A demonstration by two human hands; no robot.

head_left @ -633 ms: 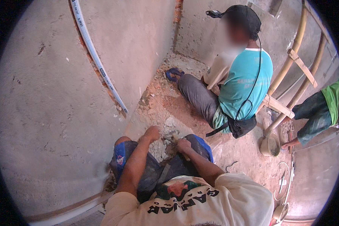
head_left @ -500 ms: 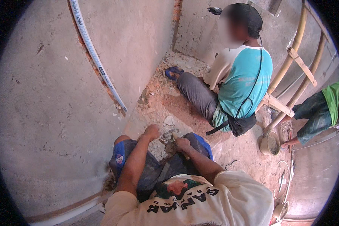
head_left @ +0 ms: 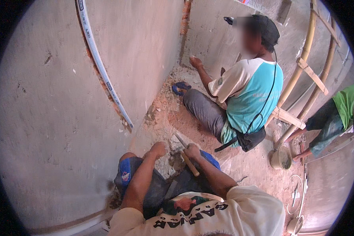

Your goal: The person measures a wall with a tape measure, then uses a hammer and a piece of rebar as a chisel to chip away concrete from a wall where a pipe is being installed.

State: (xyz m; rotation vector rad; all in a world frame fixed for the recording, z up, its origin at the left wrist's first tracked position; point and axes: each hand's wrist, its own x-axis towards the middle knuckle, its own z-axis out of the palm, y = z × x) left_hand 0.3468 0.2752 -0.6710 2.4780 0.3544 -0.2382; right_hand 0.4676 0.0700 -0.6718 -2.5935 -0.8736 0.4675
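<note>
Chiselling the floor at the wall's foot looks like the step in hand: the right hand [head_left: 192,151] is closed round a wooden-handled hammer [head_left: 188,159], its handle trailing below the fingers. The left hand [head_left: 159,149] is curled just left of a chisel [head_left: 181,140] slanting up beyond the knuckles; whether it grips it I cannot tell. Next, I judge, comes a square blow on the chisel's end, clear of the left fingers.

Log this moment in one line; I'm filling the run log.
left hand: steadies grey metal chisel | right hand: grips wooden-handled hammer | rubble-strewn concrete floor | seated co-worker touching wall
</note>
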